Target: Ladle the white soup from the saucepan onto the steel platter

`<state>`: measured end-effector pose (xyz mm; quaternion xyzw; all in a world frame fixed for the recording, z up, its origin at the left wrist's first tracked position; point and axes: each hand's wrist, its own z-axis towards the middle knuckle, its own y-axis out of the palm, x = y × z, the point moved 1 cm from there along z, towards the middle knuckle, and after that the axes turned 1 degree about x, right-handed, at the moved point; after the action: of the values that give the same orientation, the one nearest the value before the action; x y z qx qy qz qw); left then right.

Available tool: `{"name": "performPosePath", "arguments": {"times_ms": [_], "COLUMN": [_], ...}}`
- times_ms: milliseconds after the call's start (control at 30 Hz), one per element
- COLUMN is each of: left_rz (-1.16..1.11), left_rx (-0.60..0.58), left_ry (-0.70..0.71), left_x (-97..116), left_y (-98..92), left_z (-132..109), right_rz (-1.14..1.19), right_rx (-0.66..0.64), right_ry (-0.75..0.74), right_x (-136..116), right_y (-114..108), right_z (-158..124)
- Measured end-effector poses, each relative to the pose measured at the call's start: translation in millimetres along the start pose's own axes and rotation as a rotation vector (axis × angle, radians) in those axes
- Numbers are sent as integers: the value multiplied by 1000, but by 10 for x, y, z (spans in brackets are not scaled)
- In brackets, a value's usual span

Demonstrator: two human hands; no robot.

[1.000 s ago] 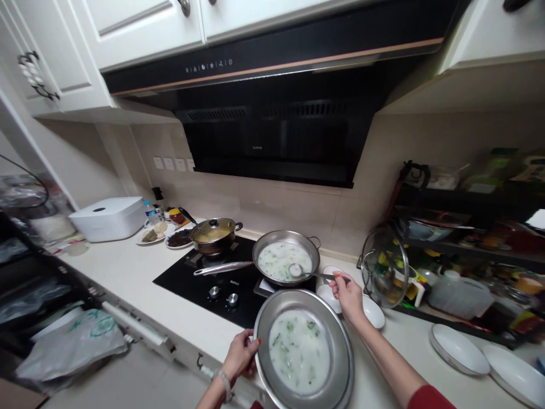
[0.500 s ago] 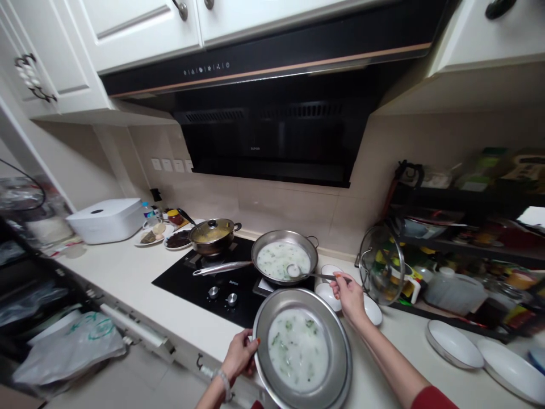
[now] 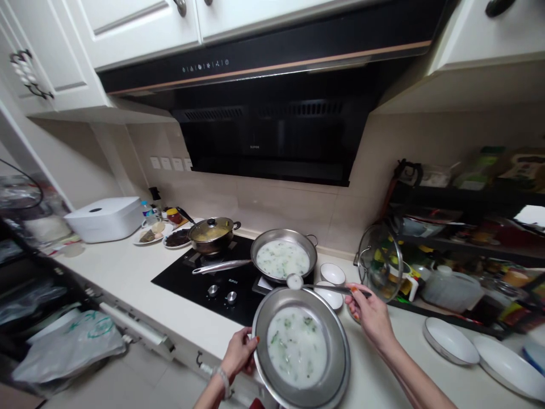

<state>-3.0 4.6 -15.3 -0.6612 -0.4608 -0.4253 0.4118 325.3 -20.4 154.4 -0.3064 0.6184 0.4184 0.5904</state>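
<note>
White panelled wall cabinets [image 3: 140, 28] hang above a glossy black range hood [image 3: 272, 128] on a beige tiled wall [image 3: 255, 199], over a long white countertop [image 3: 128, 267] and pale grey tiled floor [image 3: 140, 372].

Some fingers of the left hand [image 3: 237, 353] are hidden beneath the metal basin [image 3: 340, 347]. The right hand [image 3: 372, 315] covers part of the ladle [image 3: 326, 288], whose handle hides a strip of a white bowl [image 3: 329, 299]. The bottom edge cuts off both forearms; the right edge, a blue dish [image 3: 535, 357]. The green bottle [image 3: 477, 173] is blurred, its label unreadable. The dark food [image 3: 177, 238] is too small to identify.
</note>
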Motion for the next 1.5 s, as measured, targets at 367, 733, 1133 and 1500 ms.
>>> {"name": "performPosePath", "arguments": {"times_ms": [367,733,1133,1500], "left_rz": [65,301,317,325], "left_rx": [6,154,136,105], "left_ry": [7,146,118,132], "left_x": [-7,128,165,170], "left_y": [-11,-76,-62,-38], "left_z": [17,-7,-18,-13], "right_rz": [-264,-533,-206,-318], "right_rx": [-149,-410,-21,-50], "right_ry": [28,-417,-227,-266], "right_x": [251,144,-35,265], "right_y": [-267,-267,-10,446], "right_z": [-422,-643,-202,347]}}
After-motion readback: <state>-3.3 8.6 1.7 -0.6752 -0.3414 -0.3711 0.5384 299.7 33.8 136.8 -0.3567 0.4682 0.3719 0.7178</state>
